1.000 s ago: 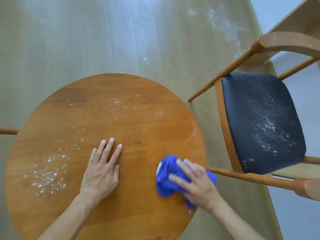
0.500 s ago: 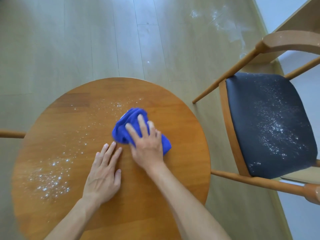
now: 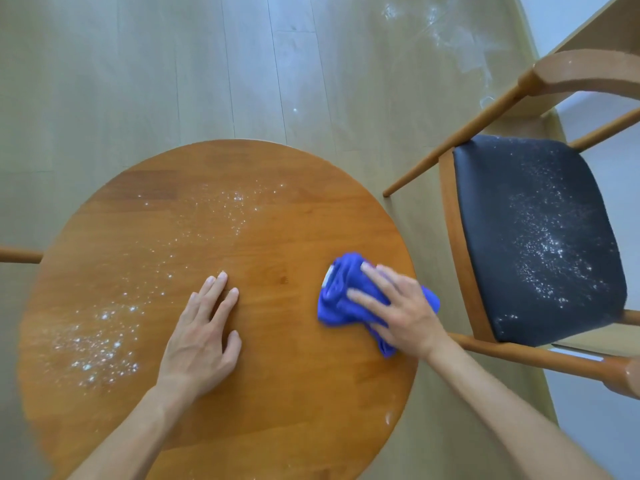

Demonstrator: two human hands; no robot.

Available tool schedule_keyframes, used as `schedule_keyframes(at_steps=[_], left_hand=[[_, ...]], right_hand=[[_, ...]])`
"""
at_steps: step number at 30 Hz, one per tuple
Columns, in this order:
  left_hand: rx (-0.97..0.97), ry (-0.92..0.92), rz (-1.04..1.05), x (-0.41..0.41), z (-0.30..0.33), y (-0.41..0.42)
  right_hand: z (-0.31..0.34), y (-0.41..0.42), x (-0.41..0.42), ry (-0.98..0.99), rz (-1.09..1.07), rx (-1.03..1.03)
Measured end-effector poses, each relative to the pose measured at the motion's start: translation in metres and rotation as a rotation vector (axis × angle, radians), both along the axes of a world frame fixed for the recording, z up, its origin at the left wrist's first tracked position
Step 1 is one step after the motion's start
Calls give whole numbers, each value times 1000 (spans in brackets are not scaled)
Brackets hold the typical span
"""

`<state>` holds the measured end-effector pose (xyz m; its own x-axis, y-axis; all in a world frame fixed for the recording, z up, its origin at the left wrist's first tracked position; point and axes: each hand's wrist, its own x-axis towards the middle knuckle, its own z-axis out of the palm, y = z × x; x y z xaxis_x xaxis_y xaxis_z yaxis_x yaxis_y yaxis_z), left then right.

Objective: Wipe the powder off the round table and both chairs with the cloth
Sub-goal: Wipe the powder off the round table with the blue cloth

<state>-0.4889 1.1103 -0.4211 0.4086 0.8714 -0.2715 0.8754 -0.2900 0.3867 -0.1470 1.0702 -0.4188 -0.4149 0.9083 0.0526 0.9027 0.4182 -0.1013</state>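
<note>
A person is leaning over the round, orange-brown wooden table [image 3: 263,237], and both bare forearms are reaching in from the near edge. The right hand [image 3: 398,310] is pressing down on the crumpled bright blue cloth [image 3: 341,292], fingers spread and nearly straight across the top of it rather than curled around it. The cloth is lying at the table's right side, close to the rim, with one corner poking out past the wrist toward the near edge. The left hand [image 3: 201,337] is resting flat on the bare wood near the table's middle, fingers straight and close together, holding nothing.

White powder [image 3: 100,341] is sitting in a thick scatter on the table's left part, and a thinner trail of it is running from there toward the far side of the table. The wood around the cloth is looking clean, apart from a small white smear at the near right rim.

Just to the right of the table, the wooden chair with a black padded seat [image 3: 526,244] is standing with its seat dusted in the same white specks, densest toward the seat's right half. More white smudges are showing on the pale plank floor [image 3: 173,81] beyond the table, near the chair's curved backrest. A wooden rail is poking in at the table's left edge; I cannot tell what it belongs to.
</note>
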Motion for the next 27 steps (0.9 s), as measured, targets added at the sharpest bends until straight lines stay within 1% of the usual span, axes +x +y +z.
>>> schedule_keyframes(at_steps=[2, 4, 7, 10, 12, 14, 16, 18, 21, 23, 25, 27], left_hand=[[-3, 11, -4, -1, -1, 0], [-9, 23, -16, -2, -1, 2], [-25, 53, -47, -2, 2, 1], [-50, 62, -32, 1, 6, -1], [-47, 75, -24, 3, 7, -2], [-36, 73, -13, 5, 8, -3], [-34, 69, -1, 5, 6, -4], [-44, 79, -9, 5, 5, -5], [-53, 89, -22, 4, 6, -5], [-56, 91, -22, 4, 7, -5], [-52, 92, -25, 4, 8, -5], [-49, 92, -25, 4, 9, -5]], right_hand=[[-1, 19, 0, -11, -316, -3], [-6, 15, -13, -29, -521, -5], [-9, -32, -45, -23, -768, -18], [-11, -119, -101, 19, -867, -67], [-13, -171, -154, 118, -861, -109], [-14, -204, -208, 242, -764, -131], [-10, -223, -249, 244, -611, -147], [-14, -235, -260, 223, -441, -187], [-18, -234, -230, 204, -154, -194], [-17, -220, -186, 220, -46, -144], [-12, -192, -140, 222, -84, -60], [-8, -153, -96, 158, -207, -1]])
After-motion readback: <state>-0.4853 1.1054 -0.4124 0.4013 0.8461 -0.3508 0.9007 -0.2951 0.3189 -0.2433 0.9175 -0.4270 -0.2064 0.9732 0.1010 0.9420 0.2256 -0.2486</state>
